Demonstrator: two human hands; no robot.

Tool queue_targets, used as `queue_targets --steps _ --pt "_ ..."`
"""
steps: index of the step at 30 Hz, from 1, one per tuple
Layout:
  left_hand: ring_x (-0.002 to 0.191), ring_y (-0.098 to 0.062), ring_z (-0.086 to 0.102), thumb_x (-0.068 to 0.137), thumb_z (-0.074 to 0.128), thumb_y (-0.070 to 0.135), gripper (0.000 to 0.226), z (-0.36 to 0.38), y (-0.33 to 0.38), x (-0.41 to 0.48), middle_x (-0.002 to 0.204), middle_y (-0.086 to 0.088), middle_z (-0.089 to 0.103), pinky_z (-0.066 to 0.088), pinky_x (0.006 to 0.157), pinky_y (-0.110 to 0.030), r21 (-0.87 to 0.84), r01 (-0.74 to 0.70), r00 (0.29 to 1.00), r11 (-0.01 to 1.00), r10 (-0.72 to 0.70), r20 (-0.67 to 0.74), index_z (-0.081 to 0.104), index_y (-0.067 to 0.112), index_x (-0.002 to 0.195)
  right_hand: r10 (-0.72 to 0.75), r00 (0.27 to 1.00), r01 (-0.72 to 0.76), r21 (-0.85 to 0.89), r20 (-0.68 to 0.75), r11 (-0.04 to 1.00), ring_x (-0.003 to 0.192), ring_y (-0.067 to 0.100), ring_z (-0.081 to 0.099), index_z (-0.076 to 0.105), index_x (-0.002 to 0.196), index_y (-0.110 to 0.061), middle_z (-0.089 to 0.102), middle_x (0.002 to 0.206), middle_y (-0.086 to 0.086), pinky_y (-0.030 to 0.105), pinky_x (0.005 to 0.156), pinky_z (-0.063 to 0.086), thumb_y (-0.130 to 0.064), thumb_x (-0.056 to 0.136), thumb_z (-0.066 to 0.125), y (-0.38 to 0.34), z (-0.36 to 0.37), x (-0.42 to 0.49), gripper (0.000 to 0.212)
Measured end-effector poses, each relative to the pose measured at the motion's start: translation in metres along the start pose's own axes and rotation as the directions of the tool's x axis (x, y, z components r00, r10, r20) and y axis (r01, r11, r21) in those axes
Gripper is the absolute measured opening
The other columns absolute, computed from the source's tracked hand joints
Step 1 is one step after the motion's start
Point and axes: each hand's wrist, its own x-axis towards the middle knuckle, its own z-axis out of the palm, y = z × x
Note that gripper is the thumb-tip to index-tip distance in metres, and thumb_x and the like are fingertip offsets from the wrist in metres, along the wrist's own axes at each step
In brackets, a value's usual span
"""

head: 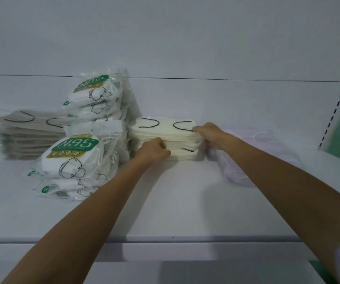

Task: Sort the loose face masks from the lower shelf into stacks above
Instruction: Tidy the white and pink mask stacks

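Dim, flat, bluish light w/ soft shadows that fell on shelf (185, 212) beside arms (95, 210). At left edge grey stack (29, 136) was smeared w/ motion blur; wide-angle bend showed at edges

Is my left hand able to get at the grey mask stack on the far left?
Probably, but not directly: the left hand holds the cream stack, and the N95 packs stand between it and the grey stack. It would likely need to go round their front.
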Motion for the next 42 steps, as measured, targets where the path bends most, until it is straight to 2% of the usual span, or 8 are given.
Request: queue_targets --steps 3,6,14,19,23,28,33,42 --pt "0.086 -0.025 0.067 0.082 0.055 0.018 0.01 0.0 -0.002 -0.001 0.083 -0.008 0.066 0.054 0.083 -0.033 -0.035 -0.007 0.999 0.999 0.009 0.038 0.063 0.015 0.088 0.032 0.999 -0.033 -0.044 -0.013 0.999 0.095 0.027 0.054 0.049 0.102 -0.007 0.052 0.102 0.01 0.033 0.074 0.043 -0.027 0.091 0.049 -0.001 0.003 -0.001 0.023" --pt "0.095 -0.023 0.062 0.083 0.054 0.021 0.02 0.002 0.0 -0.002 0.097 -0.004 0.063 0.05 0.09 -0.034 0.052 -0.023 0.999 0.998 0.021 0.026 0.063 0.017 0.1 0.059 0.998 -0.058 -0.009 0.018 0.998 0.092 0.028 0.055 0.044 0.081 -0.009 0.053 0.094 0.009 0.035 0.074 0.046 -0.022 0.09 0.048 -0.006 0.007 -0.001 0.016" --pt "0.079 -0.018 0.068 0.079 0.048 0.02 0.019 0.003 0.02 -0.006 0.076 0.0 0.072 0.052 0.081 -0.031 0.269 -0.071 0.997 0.961 0.079 -0.019 0.064 0.016 0.088 -0.077 0.991 0.076 -0.018 -0.112 0.997 0.09 0.021 0.046 0.052 0.108 -0.008 0.05 0.102 0.01 0.028 0.07 0.038 -0.032 0.093 0.047 -0.015 -0.019 0.003 0.028" --pt "0.085 -0.02 0.066 0.082 0.054 0.029 0.016 0.025 0.058 -0.016 0.082 -0.003 0.071 0.052 0.082 -0.033 0.086 -0.211 0.977 0.974 0.207 0.059 0.066 0.021 0.075 -0.181 0.968 0.16 -0.127 -0.177 0.979 0.104 0.032 0.06 0.059 0.113 0.008 0.063 0.107 0.019 0.043 0.095 0.048 -0.023 0.09 0.052 -0.01 -0.071 -0.013 0.039" --pt "0.069 -0.014 0.066 0.081 0.057 0.028 0.021 0.048 0.085 -0.031 0.078 -0.001 0.072 0.054 0.083 -0.033 0.026 -0.246 0.954 0.969 0.238 0.183 0.071 0.013 0.077 -0.189 0.976 0.147 -0.315 -0.109 0.938 0.087 0.026 0.06 0.062 0.109 0.006 0.065 0.103 0.018 0.034 0.075 0.052 -0.025 0.086 0.062 0.032 -0.117 -0.031 0.039" --pt "0.08 -0.016 0.059 0.075 0.066 0.043 0.019 0.075 0.122 -0.061 0.073 0.01 0.059 0.046 0.072 -0.027 0.243 -0.369 0.929 0.897 0.344 0.141 0.059 0.025 0.072 -0.161 0.976 0.217 -0.554 0.149 0.803 0.117 0.022 0.047 0.045 0.134 -0.024 0.049 0.133 0.005 0.03 0.096 0.039 -0.045 0.07 0.077 0.09 -0.153 -0.059 0.074" --pt "0.087 -0.016 0.05 0.068 0.072 0.057 0.043 0.103 0.148 -0.084 0.092 0.005 0.059 0.034 0.069 -0.027 0.414 -0.441 0.895 0.797 0.426 0.133 0.052 0.026 0.091 -0.125 0.914 0.386 -0.727 0.387 0.568 0.144 0.025 0.006 0.008 0.15 -0.03 0.012 0.157 0.0 0.049 0.116 0.015 -0.057 0.069 0.073 0.132 -0.174 -0.085 0.107" --pt "0.099 -0.026 0.058 0.086 0.057 0.033 0.017 0.138 0.156 -0.083 0.105 -0.002 0.063 0.037 0.072 -0.029 0.507 -0.332 0.909 0.795 0.413 -0.053 0.057 0.02 0.097 -0.488 0.75 0.599 -0.772 0.447 0.214 0.142 0.021 0.016 0.024 0.147 -0.03 0.018 0.155 0.008 0.038 0.113 0.011 -0.031 0.089 0.056 0.159 -0.165 -0.096 0.066"
